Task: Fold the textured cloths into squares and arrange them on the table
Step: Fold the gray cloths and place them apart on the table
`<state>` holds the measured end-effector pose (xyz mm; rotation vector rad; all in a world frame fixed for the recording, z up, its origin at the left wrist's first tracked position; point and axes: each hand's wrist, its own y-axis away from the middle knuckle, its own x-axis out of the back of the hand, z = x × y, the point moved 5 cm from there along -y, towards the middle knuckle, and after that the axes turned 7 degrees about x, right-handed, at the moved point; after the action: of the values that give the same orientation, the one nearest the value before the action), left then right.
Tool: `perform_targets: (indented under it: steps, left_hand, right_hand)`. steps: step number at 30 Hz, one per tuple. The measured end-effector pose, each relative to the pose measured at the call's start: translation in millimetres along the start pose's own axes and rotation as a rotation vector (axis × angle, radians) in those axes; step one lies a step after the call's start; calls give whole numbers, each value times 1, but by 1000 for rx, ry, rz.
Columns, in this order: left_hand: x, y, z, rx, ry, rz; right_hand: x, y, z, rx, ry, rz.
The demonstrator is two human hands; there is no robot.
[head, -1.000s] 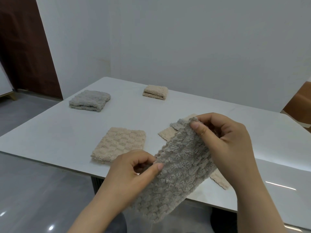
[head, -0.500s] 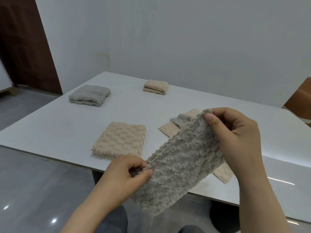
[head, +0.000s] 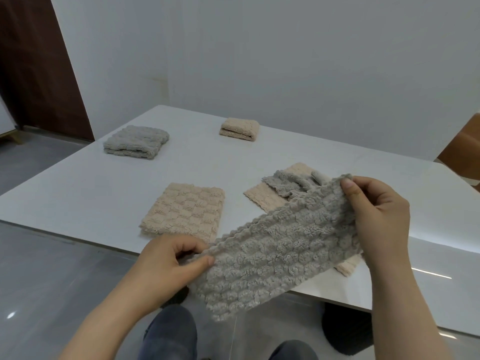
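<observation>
A grey textured cloth is held in the air as a long band over the near edge of the white table, partly above the floor. Its near-left end is pinched between the thumb and curled fingers of the left hand. Its far-right upper corner is pinched in the same way by the right hand. The long axis is thus stretched between the two hands, from low and near on the left to higher and farther on the right, and the lower edge hangs free.

The coming fold is judged to turn on this axis: one short end has to be carried along it to meet the other, so that a square is made. The right hand is held over the tabletop, while the left is off the table's edge.

Behind the band, a flat beige cloth is spread on the table, with a crumpled grey cloth lying on it. A folded beige square lies to their left, and a folded grey cloth and a small folded beige cloth are set well apart at the far side. No brand, label or writing can be read
</observation>
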<state>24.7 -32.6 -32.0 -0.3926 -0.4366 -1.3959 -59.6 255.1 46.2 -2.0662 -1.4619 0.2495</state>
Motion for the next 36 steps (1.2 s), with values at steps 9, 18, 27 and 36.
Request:
perform_targets:
  steps: [9, 18, 27, 36]
  left_hand:
    - [16, -1, -9, 82, 9, 62]
    - [26, -5, -8, 114, 115, 157]
    - [27, -9, -17, 120, 255, 271]
    - [23, -12, -17, 121, 257, 258]
  right_hand:
    - [2, 5, 31, -94, -2, 51]
    - [6, 11, 48, -154, -23, 89]
    - [5, 15, 54, -170, -24, 66]
    - [5, 18, 45, -166, -36, 16]
